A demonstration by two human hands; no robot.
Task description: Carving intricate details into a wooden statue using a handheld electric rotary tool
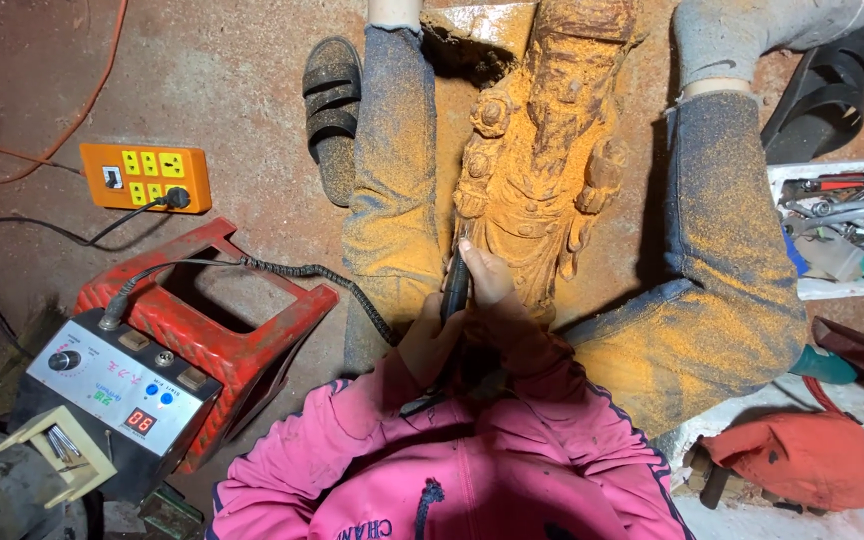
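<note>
Ideally both hands, left hand (pixel 430 340) and right hand (pixel 487 282), fingers closed around the black rotary handpiece (pixel 455 285), steady its tip on the dusty wooden carving (pixel 542 150)

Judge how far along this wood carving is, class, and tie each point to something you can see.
Done: the wooden figure already has shaped, detailed forms, and sawdust coats the trousers. In hand: both hands, left hand and right hand, grip the black rotary handpiece against the figure's near left edge. Left: how much refining remains cannot be told.
</note>
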